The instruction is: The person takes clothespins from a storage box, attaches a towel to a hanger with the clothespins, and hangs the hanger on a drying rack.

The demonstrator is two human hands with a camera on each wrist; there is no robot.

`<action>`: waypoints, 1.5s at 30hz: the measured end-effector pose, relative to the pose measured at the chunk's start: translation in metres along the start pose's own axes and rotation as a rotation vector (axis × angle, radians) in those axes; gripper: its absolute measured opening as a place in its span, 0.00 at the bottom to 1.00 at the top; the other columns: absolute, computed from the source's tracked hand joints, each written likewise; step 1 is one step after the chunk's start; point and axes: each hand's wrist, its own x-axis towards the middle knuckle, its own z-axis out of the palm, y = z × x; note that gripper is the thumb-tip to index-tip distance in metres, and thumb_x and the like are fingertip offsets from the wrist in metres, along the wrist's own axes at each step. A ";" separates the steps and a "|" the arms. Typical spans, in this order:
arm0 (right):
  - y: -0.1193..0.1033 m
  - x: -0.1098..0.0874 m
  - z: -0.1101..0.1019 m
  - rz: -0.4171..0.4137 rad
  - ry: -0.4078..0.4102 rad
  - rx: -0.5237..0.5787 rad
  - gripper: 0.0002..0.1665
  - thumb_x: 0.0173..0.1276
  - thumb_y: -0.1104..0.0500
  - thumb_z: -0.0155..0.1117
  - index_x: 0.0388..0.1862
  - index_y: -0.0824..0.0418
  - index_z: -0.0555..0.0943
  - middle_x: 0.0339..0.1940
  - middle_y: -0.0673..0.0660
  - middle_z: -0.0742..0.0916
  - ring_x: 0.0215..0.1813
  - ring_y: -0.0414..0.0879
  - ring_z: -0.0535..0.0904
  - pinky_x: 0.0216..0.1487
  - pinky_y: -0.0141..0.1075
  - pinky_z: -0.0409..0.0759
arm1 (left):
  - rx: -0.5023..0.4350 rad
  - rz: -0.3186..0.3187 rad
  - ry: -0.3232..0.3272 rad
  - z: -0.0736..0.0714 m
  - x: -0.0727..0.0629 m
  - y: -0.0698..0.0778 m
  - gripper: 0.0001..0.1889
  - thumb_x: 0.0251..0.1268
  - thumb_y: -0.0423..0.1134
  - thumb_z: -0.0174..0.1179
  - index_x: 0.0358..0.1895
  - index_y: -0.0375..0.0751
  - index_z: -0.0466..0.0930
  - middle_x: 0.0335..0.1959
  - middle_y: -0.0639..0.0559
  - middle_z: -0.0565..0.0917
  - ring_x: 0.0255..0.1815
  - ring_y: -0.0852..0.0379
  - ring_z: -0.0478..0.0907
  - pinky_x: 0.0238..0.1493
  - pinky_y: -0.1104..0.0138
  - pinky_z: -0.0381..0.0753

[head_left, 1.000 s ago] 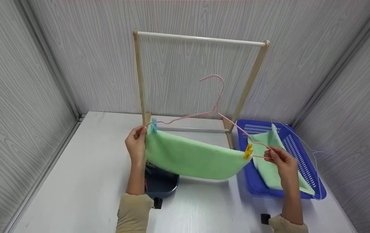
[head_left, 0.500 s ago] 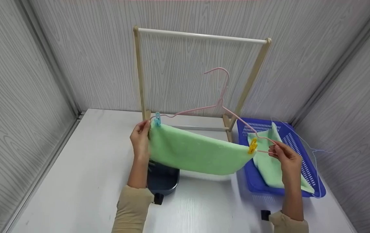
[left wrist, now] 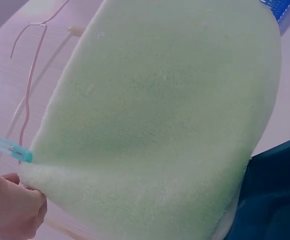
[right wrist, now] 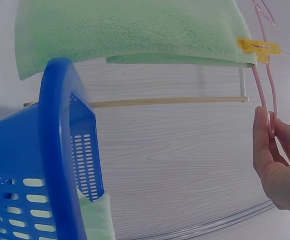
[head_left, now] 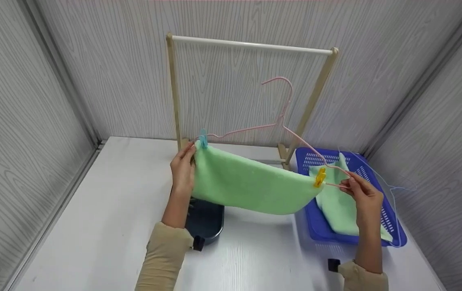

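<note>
A pink wire clothes hanger (head_left: 251,129) is held up in the air, tilted down to the right, its hook free. Folded over its bar hangs a light green towel (head_left: 255,180). A light blue clothespin (head_left: 203,138) clips the towel's left corner, and a yellow clothespin (head_left: 320,178) clips the right one. My left hand (head_left: 183,167) pinches the hanger's left end together with the towel corner, just below the blue clothespin (left wrist: 15,150); the fingertips are partly hidden. With thumb and fingers, my right hand (head_left: 366,197) pinches the hanger's bare right end (right wrist: 269,120).
Behind the towel stands a wooden rack with a white top rail (head_left: 251,44). A blue perforated basket (head_left: 316,230) at the right holds another green towel (head_left: 336,214) and a pale blue hanger (head_left: 393,198). A dark bin (head_left: 204,222) sits below my left hand, partly hidden.
Both hands have moved up and to the right, away from me, carrying the hanger and clipped towel. The hook is now higher, nearer the white rail in view. Both grips stay the same.
</note>
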 end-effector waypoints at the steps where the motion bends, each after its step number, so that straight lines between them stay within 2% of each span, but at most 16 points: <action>1: -0.001 0.000 0.000 0.003 -0.007 0.002 0.16 0.65 0.64 0.57 0.49 0.73 0.79 0.31 0.61 0.84 0.33 0.48 0.82 0.39 0.35 0.79 | -0.002 -0.001 -0.007 0.001 0.001 0.000 0.19 0.69 0.27 0.46 0.61 0.24 0.64 0.67 0.40 0.58 0.65 0.52 0.59 0.57 0.73 0.64; 8: -0.008 0.005 0.001 -0.017 -0.091 0.018 0.16 0.69 0.67 0.52 0.51 0.77 0.76 0.31 0.61 0.83 0.35 0.48 0.81 0.41 0.36 0.79 | 0.054 0.008 -0.054 0.005 0.010 -0.005 0.21 0.70 0.25 0.44 0.64 0.24 0.58 0.66 0.39 0.59 0.66 0.51 0.57 0.60 0.71 0.61; 14: -0.014 0.012 0.002 -0.026 -0.069 0.015 0.15 0.68 0.69 0.52 0.51 0.77 0.76 0.31 0.62 0.83 0.35 0.48 0.82 0.40 0.35 0.79 | 0.068 -0.024 -0.091 0.010 0.025 -0.010 0.22 0.68 0.23 0.45 0.64 0.25 0.59 0.64 0.40 0.62 0.65 0.52 0.59 0.60 0.70 0.62; 18: -0.018 0.019 0.003 -0.065 -0.064 0.068 0.15 0.68 0.71 0.51 0.50 0.79 0.75 0.31 0.64 0.83 0.34 0.49 0.82 0.39 0.36 0.79 | 0.047 -0.023 -0.138 0.017 0.036 -0.014 0.23 0.68 0.22 0.44 0.65 0.26 0.57 0.65 0.39 0.60 0.66 0.52 0.58 0.59 0.72 0.62; 24: -0.024 0.032 0.003 -0.105 -0.061 0.146 0.15 0.67 0.72 0.51 0.49 0.81 0.74 0.30 0.66 0.83 0.33 0.51 0.81 0.37 0.36 0.79 | 0.127 0.003 -0.156 0.032 0.052 -0.018 0.23 0.68 0.22 0.44 0.65 0.26 0.57 0.63 0.39 0.63 0.64 0.52 0.61 0.57 0.73 0.64; 30: -0.028 0.048 0.004 -0.110 -0.073 0.180 0.15 0.68 0.73 0.49 0.50 0.82 0.73 0.30 0.65 0.82 0.31 0.50 0.82 0.37 0.35 0.80 | 0.150 0.023 -0.160 0.045 0.061 -0.016 0.23 0.67 0.22 0.44 0.65 0.27 0.59 0.64 0.40 0.63 0.64 0.53 0.61 0.57 0.73 0.65; 37: -0.039 0.066 0.000 -0.061 -0.114 0.235 0.15 0.69 0.71 0.49 0.52 0.79 0.74 0.33 0.64 0.82 0.34 0.51 0.82 0.39 0.35 0.79 | 0.224 0.074 -0.214 0.054 0.069 -0.013 0.23 0.68 0.24 0.45 0.65 0.26 0.57 0.63 0.39 0.64 0.63 0.52 0.63 0.55 0.73 0.66; 45: -0.052 0.079 0.001 -0.036 -0.086 0.199 0.16 0.66 0.67 0.56 0.51 0.75 0.76 0.35 0.64 0.82 0.35 0.50 0.82 0.40 0.34 0.79 | 0.231 0.107 -0.236 0.070 0.077 -0.004 0.23 0.68 0.25 0.46 0.64 0.24 0.58 0.63 0.37 0.65 0.62 0.52 0.64 0.54 0.74 0.67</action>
